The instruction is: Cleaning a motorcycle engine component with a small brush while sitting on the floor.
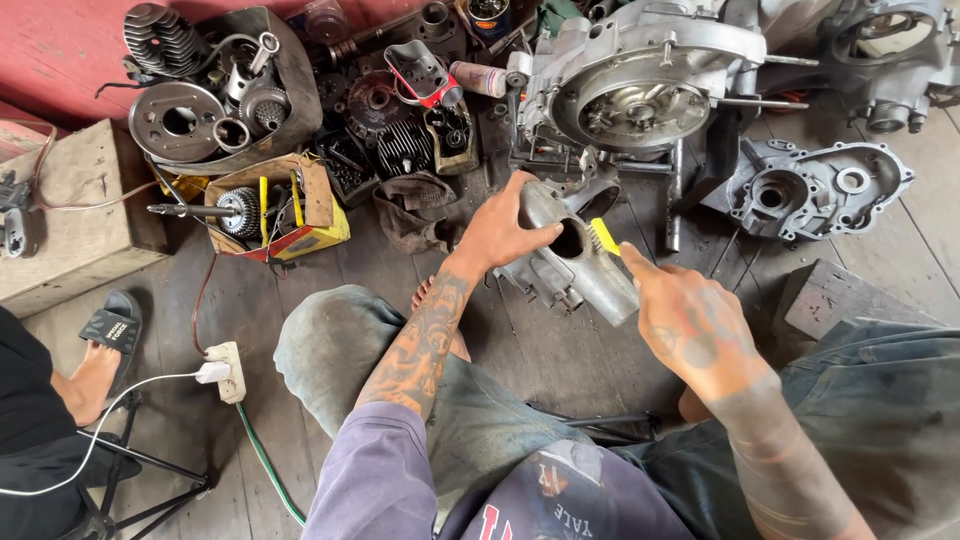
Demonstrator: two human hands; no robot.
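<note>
Left hand (497,232) grips the casing (575,262) below the engine (640,85); right hand (690,325) closed on a yellow brush (604,236), scrubbing its bore, which likely needs turning next

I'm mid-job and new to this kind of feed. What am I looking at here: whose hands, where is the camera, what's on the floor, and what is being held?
There is one picture, from a camera worn on the person's head, looking down past their knees at a wooden plank floor. No machine: these are two bare hands. The left hand grips a grey metal engine casing from the top. The right hand holds a yellow tool, apparently a small brush, with its tip at the casing's round opening.

On the floor beyond lie a large engine case, a flat engine cover, a tray of gears and discs, a cardboard box of parts and a white power strip. At the left edge another person's sandalled foot shows.
</note>
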